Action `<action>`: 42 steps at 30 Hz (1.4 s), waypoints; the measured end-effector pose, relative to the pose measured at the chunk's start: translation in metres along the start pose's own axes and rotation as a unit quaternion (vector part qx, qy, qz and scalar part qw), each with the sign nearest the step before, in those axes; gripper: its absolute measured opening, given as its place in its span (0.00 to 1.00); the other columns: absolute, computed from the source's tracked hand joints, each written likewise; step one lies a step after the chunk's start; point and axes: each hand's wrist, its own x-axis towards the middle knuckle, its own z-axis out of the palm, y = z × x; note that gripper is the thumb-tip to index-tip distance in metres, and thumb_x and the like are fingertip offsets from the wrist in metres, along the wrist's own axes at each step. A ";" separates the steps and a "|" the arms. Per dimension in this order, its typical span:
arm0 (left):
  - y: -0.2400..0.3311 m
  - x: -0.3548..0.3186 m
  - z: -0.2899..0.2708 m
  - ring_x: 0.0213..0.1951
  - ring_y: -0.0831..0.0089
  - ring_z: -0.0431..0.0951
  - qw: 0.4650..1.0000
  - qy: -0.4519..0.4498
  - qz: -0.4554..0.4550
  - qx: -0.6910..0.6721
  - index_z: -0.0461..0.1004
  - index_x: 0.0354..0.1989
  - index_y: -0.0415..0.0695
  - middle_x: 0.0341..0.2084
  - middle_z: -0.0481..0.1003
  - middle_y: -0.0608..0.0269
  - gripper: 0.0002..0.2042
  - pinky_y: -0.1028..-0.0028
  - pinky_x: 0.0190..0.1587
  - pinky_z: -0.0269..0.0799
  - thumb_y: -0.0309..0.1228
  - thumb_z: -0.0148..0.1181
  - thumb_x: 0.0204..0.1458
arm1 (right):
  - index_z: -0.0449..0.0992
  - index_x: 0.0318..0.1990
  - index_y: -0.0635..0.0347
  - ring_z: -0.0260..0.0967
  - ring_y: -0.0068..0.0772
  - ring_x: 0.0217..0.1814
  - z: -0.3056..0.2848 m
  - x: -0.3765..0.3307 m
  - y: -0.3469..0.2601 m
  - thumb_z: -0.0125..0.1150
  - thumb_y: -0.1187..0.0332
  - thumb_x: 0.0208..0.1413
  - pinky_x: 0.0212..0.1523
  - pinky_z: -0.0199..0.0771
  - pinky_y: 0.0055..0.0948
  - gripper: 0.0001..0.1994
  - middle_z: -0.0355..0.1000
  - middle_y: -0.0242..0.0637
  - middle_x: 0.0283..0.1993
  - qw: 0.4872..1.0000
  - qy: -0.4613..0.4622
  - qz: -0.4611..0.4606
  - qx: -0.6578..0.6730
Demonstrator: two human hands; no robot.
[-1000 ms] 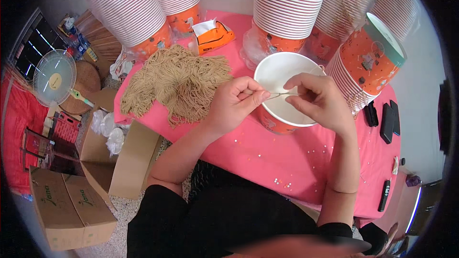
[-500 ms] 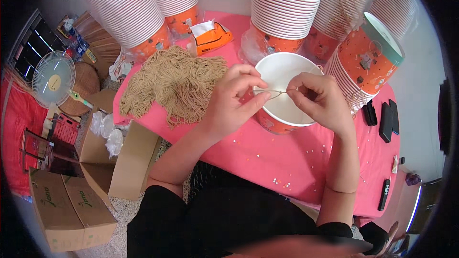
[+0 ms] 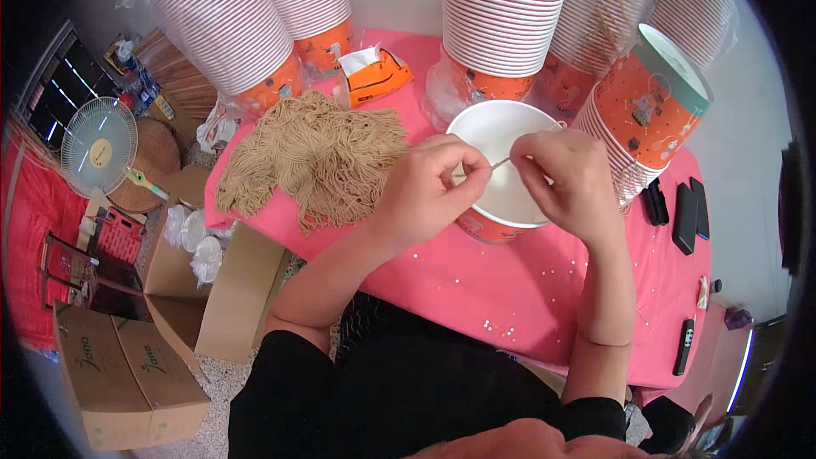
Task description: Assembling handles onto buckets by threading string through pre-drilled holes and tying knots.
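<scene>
Beige cord (image 3: 501,164) runs between the left hand (image 3: 429,187) and the right hand (image 3: 574,178).
Both hands pinch it between thumb and fingers, over a white-lined bucket (image 3: 493,126) between the near and far edges of the pink-covered table (image 3: 484,280). Fingers hide the cord's ends; it is probably a single strand. The right hand covers part of the bucket's rim. Stringy beige skeins (image 3: 319,161) lie by the table's left edge.
</scene>
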 end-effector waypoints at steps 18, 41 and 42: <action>0.000 0.007 0.002 0.20 0.86 0.61 0.993 -0.019 -0.087 -0.072 0.76 0.33 0.39 0.23 0.73 0.69 0.05 0.79 0.22 0.57 0.24 0.63 0.48 | 0.72 0.30 0.59 0.70 0.41 0.24 -0.010 -0.002 -0.002 0.64 0.73 0.46 0.27 0.68 0.37 0.07 0.70 0.38 0.23 1.000 -0.014 0.026 0.011; -0.024 -0.019 -0.020 0.27 0.83 0.68 0.982 -0.040 -0.128 -0.131 0.75 0.36 0.40 0.29 0.72 0.67 0.06 0.80 0.29 0.65 0.21 0.60 0.49 | 0.74 0.36 0.67 0.67 0.14 0.26 -0.031 -0.005 0.005 0.59 0.83 0.52 0.28 0.66 0.16 0.05 0.73 0.32 0.28 0.965 0.217 0.141 0.050; -0.025 -0.020 -0.020 0.27 0.83 0.68 0.982 -0.042 -0.128 -0.132 0.75 0.36 0.40 0.29 0.72 0.67 0.06 0.80 0.29 0.65 0.21 0.60 0.49 | 0.74 0.36 0.67 0.66 0.12 0.26 -0.032 -0.005 0.006 0.59 0.82 0.53 0.28 0.65 0.15 0.04 0.73 0.31 0.28 0.965 0.201 0.156 0.068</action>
